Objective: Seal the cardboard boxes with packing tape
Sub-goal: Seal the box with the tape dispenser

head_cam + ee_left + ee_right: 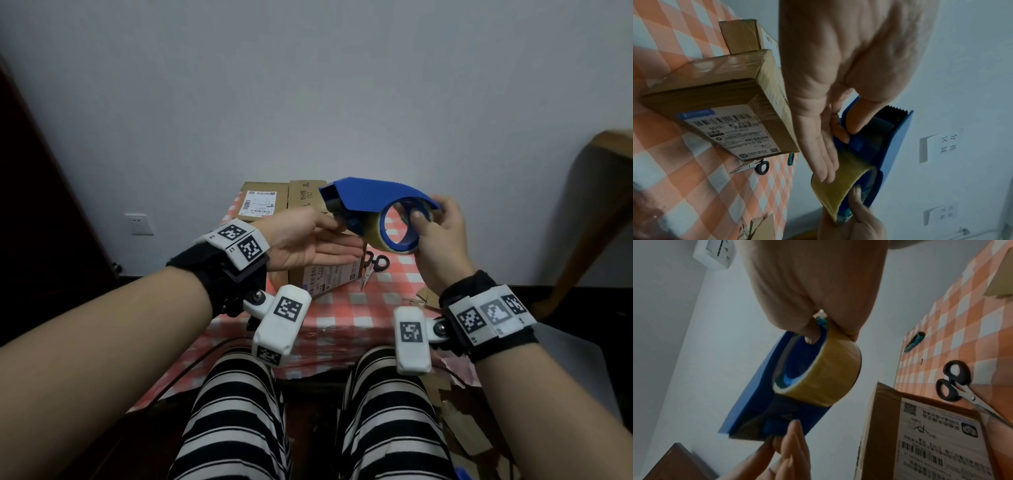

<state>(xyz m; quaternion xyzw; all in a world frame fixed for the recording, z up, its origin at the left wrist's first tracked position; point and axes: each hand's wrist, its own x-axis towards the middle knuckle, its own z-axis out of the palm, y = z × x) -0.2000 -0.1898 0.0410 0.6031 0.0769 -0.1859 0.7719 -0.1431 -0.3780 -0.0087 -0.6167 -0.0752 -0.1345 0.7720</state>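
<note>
A blue tape dispenser [370,197] with a roll of yellowish packing tape [387,236] hangs in the air over the table. My right hand [435,236] grips the roll, thumb inside its core. My left hand [329,236], palm up, pinches the dispenser's front end between thumb and index finger, the other fingers straight under it. In the left wrist view the pinch sits just behind the toothed blade of the dispenser [898,138]. A taped cardboard box [329,277] with a shipping label stands below the hands. Two more boxes [263,202] stand at the back by the wall.
Black-handled scissors [375,265] lie on the red-checked tablecloth [342,308] right of the front box. A teal cutter [914,341] lies farther back. Cardboard scraps [424,296] sit at the table's right edge. A wooden piece of furniture [599,205] stands at the right.
</note>
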